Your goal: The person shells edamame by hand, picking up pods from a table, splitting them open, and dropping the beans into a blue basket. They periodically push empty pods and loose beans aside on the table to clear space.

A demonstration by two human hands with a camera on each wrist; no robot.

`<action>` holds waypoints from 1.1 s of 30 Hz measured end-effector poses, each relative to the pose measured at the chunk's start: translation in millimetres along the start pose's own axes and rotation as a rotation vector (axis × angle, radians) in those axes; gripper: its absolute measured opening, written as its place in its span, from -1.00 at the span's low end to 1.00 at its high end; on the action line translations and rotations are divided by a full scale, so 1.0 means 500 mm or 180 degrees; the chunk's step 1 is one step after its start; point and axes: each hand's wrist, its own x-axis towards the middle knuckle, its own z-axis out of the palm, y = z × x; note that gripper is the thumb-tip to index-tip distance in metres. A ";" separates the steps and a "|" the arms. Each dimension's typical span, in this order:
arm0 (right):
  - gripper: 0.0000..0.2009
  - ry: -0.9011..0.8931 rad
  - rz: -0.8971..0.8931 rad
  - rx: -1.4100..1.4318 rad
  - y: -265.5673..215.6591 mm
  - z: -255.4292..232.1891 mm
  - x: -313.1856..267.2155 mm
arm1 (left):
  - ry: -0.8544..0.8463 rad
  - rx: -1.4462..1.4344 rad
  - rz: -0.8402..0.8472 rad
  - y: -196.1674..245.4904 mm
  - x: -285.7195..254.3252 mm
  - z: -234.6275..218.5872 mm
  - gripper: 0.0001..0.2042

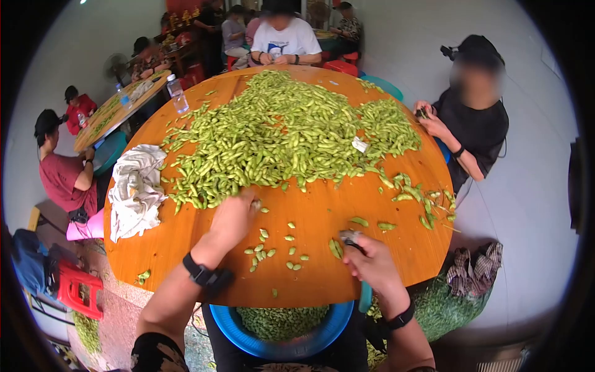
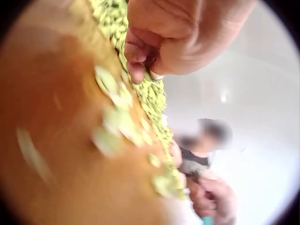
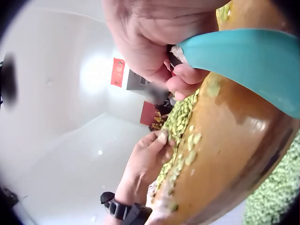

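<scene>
My left hand (image 1: 232, 220) is at the front edge of a big heap of green bean pods (image 1: 273, 130) on the round wooden table (image 1: 204, 260). Its fingers are bent in toward the palm in the left wrist view; I cannot tell whether they pinch a pod. My right hand (image 1: 375, 263) grips a tool with a broad, curved teal handle (image 3: 234, 49). A greyish piece (image 1: 350, 235) shows at the thumb end of that hand, beside a pod (image 1: 336, 248). Several loose shelled beans (image 1: 259, 249) lie between the hands.
A blue basin (image 1: 223, 319) of green beans sits under the table's front edge. A white cloth (image 1: 133, 192) lies at left, a water bottle (image 1: 177, 96) farther back. People sit across (image 1: 285, 37) and at right (image 1: 474, 93). A filled green bag (image 1: 449, 313) stands lower right.
</scene>
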 end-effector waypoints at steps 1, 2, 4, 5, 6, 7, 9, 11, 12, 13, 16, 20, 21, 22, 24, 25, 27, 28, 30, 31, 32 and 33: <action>-0.87 -0.0196 0.0048 0.0112 -0.013 0.020 0.004 | -0.0268 -0.1039 -0.0036 0.013 -0.014 0.005 -0.82; -0.87 -0.0148 0.0069 0.0137 -0.022 0.038 0.010 | -0.0313 -0.1032 0.0000 0.029 -0.027 0.014 -0.82; -0.88 -0.0536 0.0301 0.0413 -0.036 0.071 0.023 | -0.0956 -0.3283 -0.0597 0.064 -0.043 0.037 -0.79; -0.88 -0.0494 0.0306 0.0423 -0.033 0.080 0.030 | -0.0994 -0.3281 -0.0571 0.075 -0.048 0.049 -0.79; -0.88 -0.0609 0.0266 0.0525 -0.025 0.089 0.041 | -0.0969 -0.3361 -0.0299 0.083 -0.053 0.059 -0.79; -0.87 -0.0731 0.0221 0.0620 -0.021 0.096 0.047 | -0.0933 -0.3442 -0.0029 0.087 -0.056 0.066 -0.78; -0.88 -0.0632 0.0252 0.0751 -0.029 0.103 0.044 | -0.0879 -0.3290 0.0187 0.091 -0.059 0.073 -0.76; -0.88 -0.0589 0.0207 0.0748 -0.027 0.104 0.041 | -0.0745 -0.2968 0.0577 0.093 -0.059 0.077 -0.71; -0.88 -0.0574 0.0215 0.0740 -0.026 0.104 0.040 | -0.0756 -0.2982 0.0585 0.093 -0.057 0.077 -0.71; -0.89 -0.0554 0.0214 0.0751 -0.025 0.105 0.039 | -0.0583 -0.2408 0.0901 0.093 -0.054 0.075 -0.67; -0.89 -0.0493 0.0276 0.0638 -0.012 0.113 0.039 | -0.0183 -0.1192 0.1443 0.094 -0.060 0.059 -0.60; -0.88 -0.0464 0.0230 0.0438 -0.022 0.124 0.034 | -0.0062 -0.0549 0.1606 0.092 -0.069 0.055 -0.56; -0.88 -0.0470 0.0247 0.0435 -0.023 0.130 0.033 | -0.0071 -0.0558 0.1592 0.087 -0.069 0.060 -0.56; -0.88 -0.0413 0.0164 0.0445 -0.023 0.137 0.031 | 0.0075 -0.0602 0.1606 0.082 -0.068 0.068 -0.58; -0.88 -0.0357 0.0084 0.0453 -0.020 0.145 0.033 | 0.0222 -0.0647 0.1615 0.077 -0.067 0.073 -0.61; -0.89 -0.0340 0.0099 0.0419 -0.016 0.147 0.035 | 0.0216 -0.0705 0.1493 0.077 -0.068 0.073 -0.65; -0.89 -0.0325 0.0123 0.0382 -0.009 0.151 0.041 | 0.0205 -0.0769 0.1364 0.078 -0.068 0.074 -0.68; -0.88 -0.0284 0.0049 0.0321 -0.005 0.154 0.044 | 0.0251 -0.0765 0.1316 0.078 -0.069 0.075 -0.71; -0.87 -0.0232 -0.0008 0.0260 -0.002 0.156 0.046 | 0.0279 -0.0774 0.1270 0.079 -0.070 0.074 -0.74; -0.85 -0.0218 -0.0066 0.0266 -0.001 0.157 0.046 | 0.0175 -0.0819 0.1197 0.078 -0.069 0.072 -0.75; -0.84 -0.0212 -0.0126 0.0267 -0.001 0.158 0.047 | 0.0077 -0.0864 0.1117 0.077 -0.069 0.071 -0.75; -0.84 -0.0210 -0.0110 0.0262 0.000 0.157 0.050 | 0.0067 -0.0876 0.1111 0.075 -0.068 0.068 -0.75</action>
